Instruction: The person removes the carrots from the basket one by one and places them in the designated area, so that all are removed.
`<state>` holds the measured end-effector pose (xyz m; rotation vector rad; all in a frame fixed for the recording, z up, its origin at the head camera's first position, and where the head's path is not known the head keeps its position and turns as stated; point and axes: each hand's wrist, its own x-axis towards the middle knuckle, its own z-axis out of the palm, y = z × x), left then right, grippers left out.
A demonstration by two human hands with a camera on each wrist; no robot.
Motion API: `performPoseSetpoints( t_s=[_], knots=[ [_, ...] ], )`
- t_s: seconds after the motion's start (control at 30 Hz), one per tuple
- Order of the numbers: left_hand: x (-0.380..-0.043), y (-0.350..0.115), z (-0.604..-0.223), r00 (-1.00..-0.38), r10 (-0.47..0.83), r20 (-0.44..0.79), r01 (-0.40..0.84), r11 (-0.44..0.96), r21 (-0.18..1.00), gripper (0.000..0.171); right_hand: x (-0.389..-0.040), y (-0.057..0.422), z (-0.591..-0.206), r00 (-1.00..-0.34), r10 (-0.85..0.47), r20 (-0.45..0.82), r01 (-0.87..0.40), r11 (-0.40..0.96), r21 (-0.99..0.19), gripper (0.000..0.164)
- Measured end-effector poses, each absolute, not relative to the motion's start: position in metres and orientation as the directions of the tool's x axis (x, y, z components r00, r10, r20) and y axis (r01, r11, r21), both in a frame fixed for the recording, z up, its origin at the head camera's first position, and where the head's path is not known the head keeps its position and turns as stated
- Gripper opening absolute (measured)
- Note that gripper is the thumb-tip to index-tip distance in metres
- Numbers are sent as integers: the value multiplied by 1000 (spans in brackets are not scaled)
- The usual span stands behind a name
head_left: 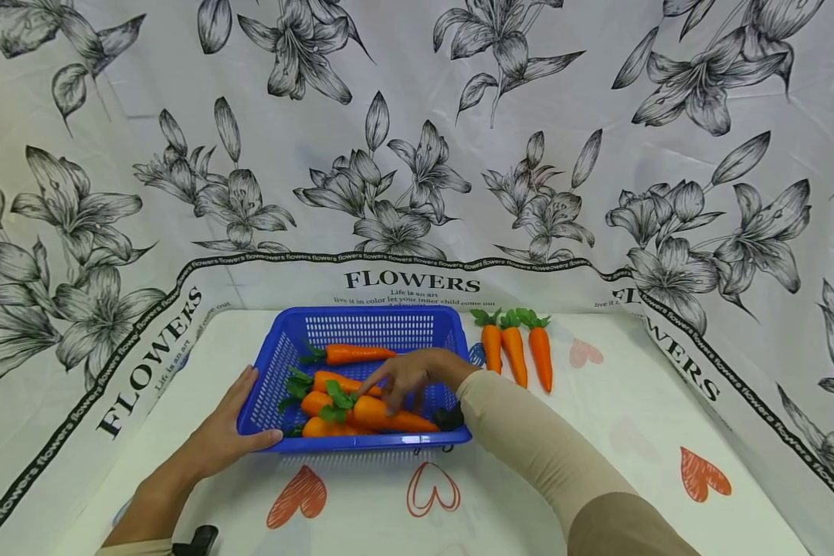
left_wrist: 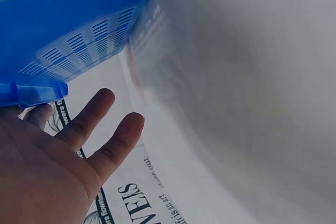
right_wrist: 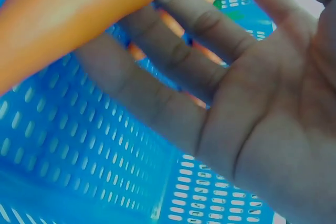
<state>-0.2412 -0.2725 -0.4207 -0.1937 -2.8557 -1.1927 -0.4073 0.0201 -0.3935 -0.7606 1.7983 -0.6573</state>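
A blue plastic basket point(head_left: 357, 443) with slotted walls holds several orange carrots point(head_left: 361, 354) with green leafy tops. At the basket's near-left corner my left hand point(head_left: 225, 428) has its thumb on the rim. In the left wrist view, the fingers point(left_wrist: 118, 150) of that hand are stretched out and spread along the outside of the basket. My right hand point(head_left: 411, 374) reaches down inside among the carrots, its index finger extended by a leafy top. One carrot point(right_wrist: 79, 14) crosses in front of its fairly straight fingertips in the right wrist view, hiding the tips.
Three more carrots point(head_left: 538, 359) lie side by side to the right of the basket. A white cloth with hearts point(head_left: 702, 472) covers the table. Behind it hangs a curtain point(head_left: 403, 193) with black flower prints. A black device point(head_left: 198, 540) sits at my left wrist.
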Motion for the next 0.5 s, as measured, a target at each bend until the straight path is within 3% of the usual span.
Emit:
performPoseSetpoints(
  t_s=[0.3,0.5],
  knots=[
    [-241,-271,-420,-993,92,70,115,722,682,100,-410,28,-376,-272,-818,-507,-153,557,-816,51],
    [-241,-272,-421,-993,91,72,115,723,681,100,-408,36,-359,-314,-852,-419,-130,476,-870,54]
  ],
)
